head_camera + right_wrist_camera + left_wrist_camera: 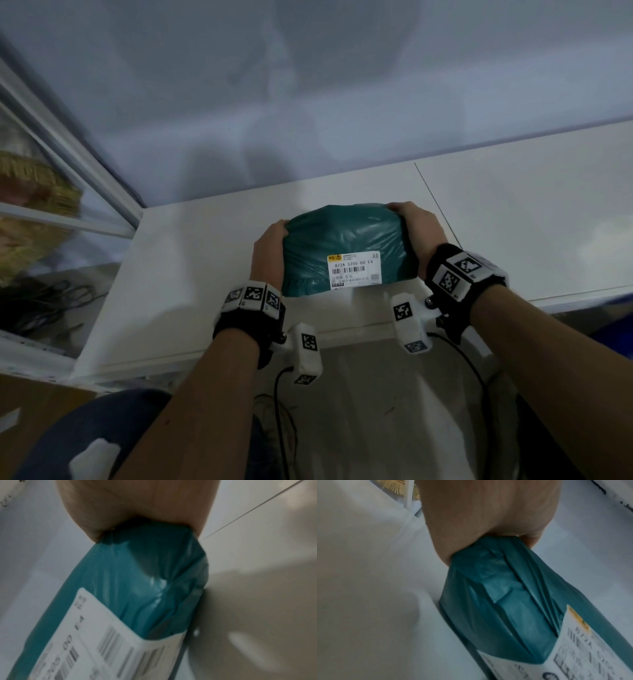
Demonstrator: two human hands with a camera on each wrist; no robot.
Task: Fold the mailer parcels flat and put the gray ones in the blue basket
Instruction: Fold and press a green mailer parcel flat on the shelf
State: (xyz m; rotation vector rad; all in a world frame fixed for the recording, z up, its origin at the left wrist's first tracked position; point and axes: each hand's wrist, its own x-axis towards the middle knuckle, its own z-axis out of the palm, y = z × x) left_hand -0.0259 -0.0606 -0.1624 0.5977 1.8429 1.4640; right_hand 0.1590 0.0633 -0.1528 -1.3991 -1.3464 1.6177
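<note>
At the far left, beyond the counter's left edge, a glass-fronted cabinet (51, 192) holds straw-coloured goods, with dark cables (41, 301) tangled on the floor below it. The white counter (191, 260) runs rightward from there, a thin seam (435, 202) crossing it toward the right. The left hand (269, 251) grasps the left end of a teal mailer parcel (342, 246), its fingers wrapped over the far left corner; the left wrist view shows the hand (488, 509) closed on the crumpled end of the parcel (501, 601). The parcel sits near the counter's front edge, puffed rather than flat, with a white shipping label (354, 270) on its near right part. The right hand (419, 228) grasps the parcel's right end, fingers curled over the far right corner, and the right wrist view shows that hand (145, 504) clamped on the teal plastic (137, 574) beside the label (111, 635). Both wrists wear black bands with white marker blocks.
</note>
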